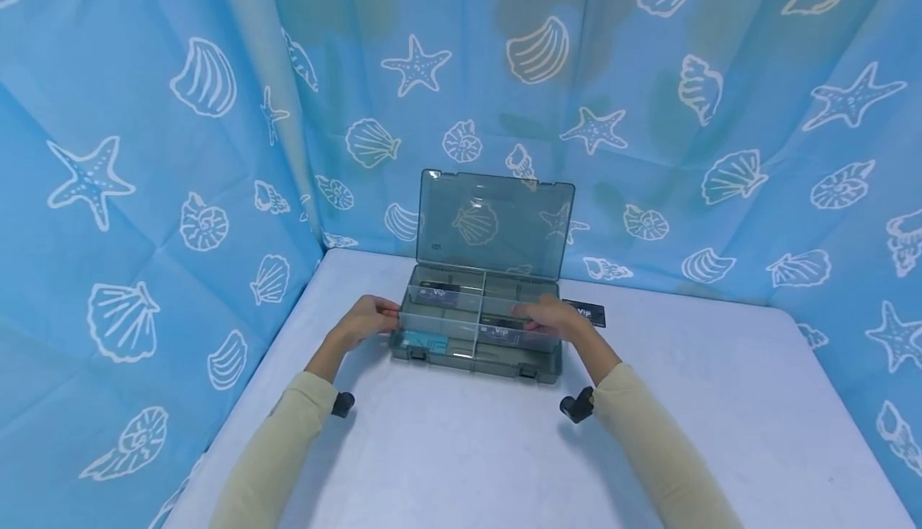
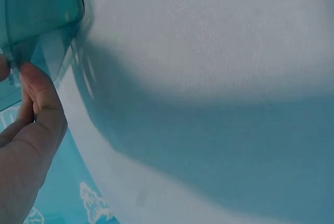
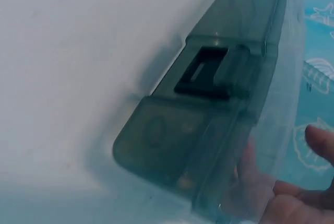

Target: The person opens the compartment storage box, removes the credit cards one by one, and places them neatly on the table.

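Note:
A grey see-through plastic storage box (image 1: 468, 364) lies on the table with its lid (image 1: 497, 225) raised. A long clear divider panel (image 1: 439, 322) stretches across the box, standing above its front wall in the right wrist view. My left hand (image 1: 366, 321) pinches the panel's left end between thumb and fingertips. Near the other end, my right hand (image 1: 551, 317) holds the panel, some fingers showing through the clear plastic. A black "Vip" card (image 1: 438, 293) lies in the back left part, another black card (image 1: 500, 331) at front right, and a light blue card (image 1: 426, 342) at front left.
Another black card (image 1: 587, 313) rests on the white table (image 1: 461, 449), right of the box behind my wrist. Blue shell-patterned curtains (image 1: 461, 97) enclose the back and left. The box has two front latches; one latch (image 3: 206, 72) is close up in the right wrist view.

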### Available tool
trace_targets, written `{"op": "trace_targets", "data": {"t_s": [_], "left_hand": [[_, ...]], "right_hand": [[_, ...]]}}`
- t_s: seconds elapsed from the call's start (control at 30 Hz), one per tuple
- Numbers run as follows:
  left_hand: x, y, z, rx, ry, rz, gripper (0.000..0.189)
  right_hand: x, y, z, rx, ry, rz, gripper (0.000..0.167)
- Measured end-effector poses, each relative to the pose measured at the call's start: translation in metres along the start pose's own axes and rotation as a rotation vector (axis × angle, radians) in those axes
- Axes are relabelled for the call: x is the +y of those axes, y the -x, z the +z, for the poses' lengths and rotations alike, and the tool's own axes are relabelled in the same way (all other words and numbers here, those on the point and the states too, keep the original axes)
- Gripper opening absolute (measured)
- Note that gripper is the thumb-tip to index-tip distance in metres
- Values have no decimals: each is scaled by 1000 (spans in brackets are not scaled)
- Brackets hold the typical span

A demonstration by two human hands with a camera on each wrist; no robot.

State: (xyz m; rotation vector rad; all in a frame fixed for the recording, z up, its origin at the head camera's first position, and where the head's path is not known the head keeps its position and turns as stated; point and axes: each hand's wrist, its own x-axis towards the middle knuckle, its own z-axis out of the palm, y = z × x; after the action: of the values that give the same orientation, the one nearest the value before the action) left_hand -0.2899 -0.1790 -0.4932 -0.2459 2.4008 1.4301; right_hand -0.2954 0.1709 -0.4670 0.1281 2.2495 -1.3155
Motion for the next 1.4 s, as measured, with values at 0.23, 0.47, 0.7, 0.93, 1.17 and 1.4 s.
{"op": "trace_targets", "data": {"t_s": [0.23,0.47,0.7,0.93,1.17,1.4], "left_hand": [[2,0,1,11,-10,-6,39],[-3,-4,2,1,14,-11,39],[-6,-7,4,-2,20,-24,39],[-3,-3,1,-21,7,-13,40],[-2,-2,2,-6,-47,36,39],[-7,-2,1,18,-24,64,39]], "right_hand": [[5,-6,0,66,77,-27,55],[16,-10,9,276,76,-153,21],[15,4,-13,349,-107,-206,28],[35,21,-64,402,-149,-168,36],[85,33,-103,503,-200,-200,39],[113,39,-104,466,-143,-4,42]]}}
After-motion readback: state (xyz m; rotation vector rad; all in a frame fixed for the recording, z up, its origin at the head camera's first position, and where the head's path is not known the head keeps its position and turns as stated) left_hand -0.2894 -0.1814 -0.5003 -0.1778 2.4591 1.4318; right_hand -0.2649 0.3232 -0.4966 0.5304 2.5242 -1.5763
